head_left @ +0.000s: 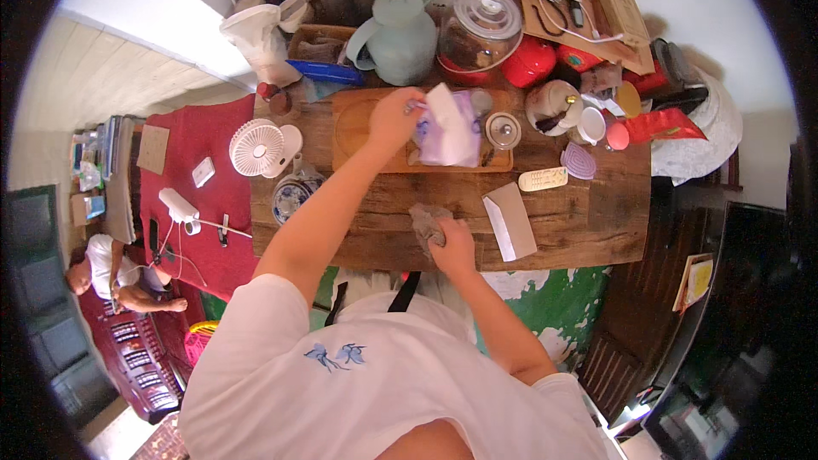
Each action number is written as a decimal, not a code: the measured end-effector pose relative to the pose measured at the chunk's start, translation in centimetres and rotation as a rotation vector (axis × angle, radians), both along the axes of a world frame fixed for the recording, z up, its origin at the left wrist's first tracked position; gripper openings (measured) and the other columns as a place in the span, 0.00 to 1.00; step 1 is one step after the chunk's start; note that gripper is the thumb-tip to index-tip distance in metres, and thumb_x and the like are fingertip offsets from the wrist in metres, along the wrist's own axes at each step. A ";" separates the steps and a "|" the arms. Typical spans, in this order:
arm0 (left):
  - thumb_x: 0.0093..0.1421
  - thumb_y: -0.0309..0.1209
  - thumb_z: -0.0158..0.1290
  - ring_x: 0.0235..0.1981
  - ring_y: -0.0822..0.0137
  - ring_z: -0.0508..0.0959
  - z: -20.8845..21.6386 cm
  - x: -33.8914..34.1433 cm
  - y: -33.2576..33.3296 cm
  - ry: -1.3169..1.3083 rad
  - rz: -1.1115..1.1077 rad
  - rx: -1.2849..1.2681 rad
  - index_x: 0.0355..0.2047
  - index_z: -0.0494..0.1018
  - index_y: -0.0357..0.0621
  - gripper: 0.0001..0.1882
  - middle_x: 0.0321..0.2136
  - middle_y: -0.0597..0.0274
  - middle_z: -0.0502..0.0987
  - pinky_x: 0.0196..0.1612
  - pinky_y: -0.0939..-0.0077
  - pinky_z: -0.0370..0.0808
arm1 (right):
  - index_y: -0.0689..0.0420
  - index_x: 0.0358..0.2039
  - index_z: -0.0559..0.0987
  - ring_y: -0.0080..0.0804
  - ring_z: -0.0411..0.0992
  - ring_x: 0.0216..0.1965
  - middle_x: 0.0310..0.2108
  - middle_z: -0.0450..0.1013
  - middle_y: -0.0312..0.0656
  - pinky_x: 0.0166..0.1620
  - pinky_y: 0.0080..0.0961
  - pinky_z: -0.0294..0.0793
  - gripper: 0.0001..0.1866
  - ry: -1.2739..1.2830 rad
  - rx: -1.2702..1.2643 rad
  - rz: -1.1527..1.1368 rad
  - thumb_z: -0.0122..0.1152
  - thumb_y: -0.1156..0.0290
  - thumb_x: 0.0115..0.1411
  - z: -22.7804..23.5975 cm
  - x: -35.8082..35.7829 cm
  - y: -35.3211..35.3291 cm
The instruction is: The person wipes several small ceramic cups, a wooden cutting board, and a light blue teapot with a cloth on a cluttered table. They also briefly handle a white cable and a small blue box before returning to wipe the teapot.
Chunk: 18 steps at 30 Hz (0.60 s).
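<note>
Over the wooden tray (375,159), my left hand (397,122) is closed on the edge of a soft purple-and-white packet (460,138). The packet is blurred and looks like a tissue pack, with a white piece at its top. Close to the table's front edge, my right hand (457,249) grips a crumpled grey-brown cloth (428,230) against the wooden tabletop. A small glass lid with a knob (504,130) is at the tray's right end, beside the packet.
Behind the tray stand a pale green jug (404,38) and a lidded glass pot (480,25). To the left are a white fan (257,148) and a blue-and-white teapot (296,198). An envelope (509,221), remote (544,179) and purple coaster (578,161) lie right. A person (109,268) sits far left.
</note>
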<state>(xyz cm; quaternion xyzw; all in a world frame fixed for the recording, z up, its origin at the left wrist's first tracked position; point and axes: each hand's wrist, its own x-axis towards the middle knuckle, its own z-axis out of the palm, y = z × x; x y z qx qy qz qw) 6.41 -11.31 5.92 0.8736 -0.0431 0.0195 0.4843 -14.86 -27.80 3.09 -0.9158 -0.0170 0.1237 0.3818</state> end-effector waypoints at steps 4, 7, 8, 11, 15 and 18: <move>0.56 0.26 0.58 0.33 0.72 0.77 3.5 -3.6 3.9 0.187 -0.017 -0.214 0.37 0.77 0.40 0.08 0.32 0.63 0.80 0.38 0.79 0.73 | 0.59 0.44 0.77 0.51 0.68 0.47 0.48 0.73 0.48 0.54 0.42 0.67 0.24 -0.199 -0.015 0.033 0.66 0.69 0.44 -1.6 0.6 0.1; 0.58 0.26 0.58 0.35 0.78 0.75 5.9 -6.8 5.7 0.348 0.047 -0.460 0.39 0.76 0.35 0.10 0.35 0.64 0.80 0.39 0.80 0.72 | 0.59 0.46 0.76 0.49 0.69 0.47 0.48 0.73 0.48 0.53 0.42 0.68 0.23 -0.077 0.294 -0.188 0.64 0.69 0.47 -3.9 0.9 0.5; 0.56 0.24 0.58 0.35 0.77 0.75 5.9 -7.9 6.5 0.355 0.047 -0.451 0.40 0.76 0.35 0.11 0.34 0.64 0.79 0.40 0.81 0.72 | 0.58 0.47 0.75 0.48 0.70 0.47 0.48 0.73 0.47 0.52 0.41 0.69 0.23 -0.001 0.447 -0.305 0.63 0.68 0.49 -4.9 0.8 0.5; 0.55 0.23 0.59 0.35 0.77 0.75 4.4 -12.0 7.9 0.390 0.207 -0.542 0.39 0.76 0.36 0.11 0.34 0.66 0.79 0.40 0.81 0.72 | 0.58 0.50 0.73 0.43 0.72 0.46 0.46 0.74 0.44 0.48 0.38 0.73 0.21 0.684 1.455 -0.841 0.60 0.67 0.55 2.2 4.1 0.6; 0.52 0.21 0.59 0.32 0.78 0.74 5.3 -14.5 5.4 0.189 0.221 -0.391 0.37 0.77 0.35 0.10 0.29 0.67 0.79 0.37 0.79 0.73 | 0.60 0.51 0.72 0.34 0.72 0.45 0.44 0.73 0.39 0.47 0.31 0.73 0.23 0.677 1.405 -0.456 0.60 0.61 0.60 5.1 6.2 2.0; 0.51 0.21 0.58 0.31 0.75 0.76 7.4 -14.8 5.5 0.061 0.283 -0.205 0.36 0.78 0.37 0.10 0.28 0.60 0.80 0.36 0.78 0.73 | 0.63 0.54 0.70 0.29 0.70 0.45 0.47 0.72 0.39 0.49 0.26 0.70 0.25 0.684 1.077 -0.221 0.62 0.63 0.60 4.5 5.3 3.0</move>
